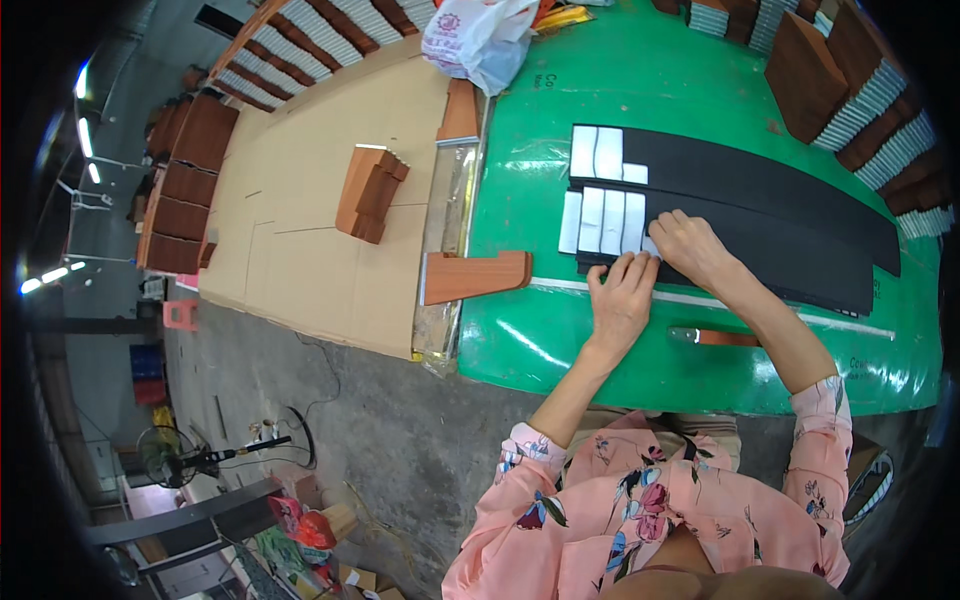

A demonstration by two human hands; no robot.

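Long black strips lie side by side on the green table top. Short white strips lie in rows across their left ends. My left hand is at the near edge of the black strips, fingers bent and pressed down beside the white rows. What its fingertips grip is hidden. Just right of it, my right hand has its fingers pinched together at the right edge of the near white row. A small white strip shows between the fingertips of both hands.
A knife-like tool with a brown handle lies near the front edge. Brown wooden brackets stand by the cardboard-covered surface at left. Stacked brown-and-white boards stand far right. A white plastic bag sits at the back.
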